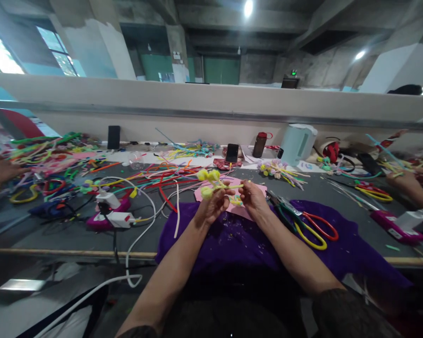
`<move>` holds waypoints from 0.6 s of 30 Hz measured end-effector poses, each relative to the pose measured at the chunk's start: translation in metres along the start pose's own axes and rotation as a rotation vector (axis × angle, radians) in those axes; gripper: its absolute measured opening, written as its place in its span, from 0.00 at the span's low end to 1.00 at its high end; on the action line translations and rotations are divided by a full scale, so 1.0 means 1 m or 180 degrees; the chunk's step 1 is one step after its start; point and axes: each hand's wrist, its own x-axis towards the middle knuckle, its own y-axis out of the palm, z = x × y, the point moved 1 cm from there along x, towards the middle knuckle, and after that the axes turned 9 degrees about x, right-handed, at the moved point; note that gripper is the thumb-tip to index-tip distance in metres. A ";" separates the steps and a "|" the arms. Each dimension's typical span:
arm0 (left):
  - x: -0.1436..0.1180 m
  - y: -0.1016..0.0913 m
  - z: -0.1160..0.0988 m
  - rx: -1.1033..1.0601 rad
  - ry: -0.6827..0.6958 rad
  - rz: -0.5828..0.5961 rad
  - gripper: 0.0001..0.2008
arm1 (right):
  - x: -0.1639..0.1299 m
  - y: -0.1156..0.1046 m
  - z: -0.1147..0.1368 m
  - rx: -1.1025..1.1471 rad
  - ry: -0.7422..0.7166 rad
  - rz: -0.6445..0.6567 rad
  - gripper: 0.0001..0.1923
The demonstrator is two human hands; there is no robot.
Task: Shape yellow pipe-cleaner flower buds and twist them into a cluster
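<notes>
We've got both the left hand [213, 203] and right hand [251, 197] pinched shut on the yellow pipe-cleaner flower [211, 180], mid-frame, keeping it taut above the purple cloth [232, 239].

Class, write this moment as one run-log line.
left hand: holds yellow pompom stems | right hand: pinches stem end | under: purple cloth | right: scissors

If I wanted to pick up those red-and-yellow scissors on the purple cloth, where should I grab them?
Probably by the handle loops. The scissors lie flat on the purple cloth, loops toward the table's near edge and blades pointing away toward the right hand. Coming from the near side, from above, keeps fingers off the blades.
</notes>
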 end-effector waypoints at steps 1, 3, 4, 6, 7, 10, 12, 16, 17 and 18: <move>-0.001 -0.002 -0.001 0.0023 0.0036 -0.0013 0.23 | -0.001 0.000 -0.001 0.0126 0.0041 -0.0051 0.12; 0.000 -0.004 -0.002 -0.0003 0.0104 -0.0076 0.21 | -0.002 0.001 -0.001 0.0320 0.0195 -0.0079 0.12; 0.001 -0.006 -0.003 -0.0038 0.0146 -0.0147 0.20 | -0.003 0.001 -0.001 0.0308 0.0295 -0.0012 0.12; 0.005 -0.010 -0.006 -0.0104 0.0231 -0.0350 0.17 | -0.005 0.001 0.001 0.0111 0.0430 0.0202 0.11; 0.007 -0.013 -0.007 -0.0113 0.0271 -0.0476 0.17 | -0.007 0.002 0.001 -0.0089 0.0442 0.0339 0.10; 0.011 -0.019 -0.011 0.0036 0.0367 -0.0752 0.16 | -0.014 0.005 0.002 -0.0890 0.0342 0.0800 0.09; 0.011 -0.020 -0.011 0.0278 0.0362 -0.0728 0.15 | -0.018 0.009 0.002 -0.1233 0.0278 0.0988 0.09; 0.009 -0.017 -0.007 0.0826 0.0200 -0.0550 0.16 | -0.022 0.015 -0.001 -0.1224 0.0188 0.0991 0.13; 0.008 -0.017 -0.006 0.0928 0.0168 -0.0543 0.16 | -0.022 0.017 -0.002 -0.1205 0.0175 0.0970 0.13; 0.008 -0.016 -0.005 0.1014 0.0139 -0.0544 0.17 | -0.022 0.017 -0.002 -0.1200 0.0177 0.0946 0.13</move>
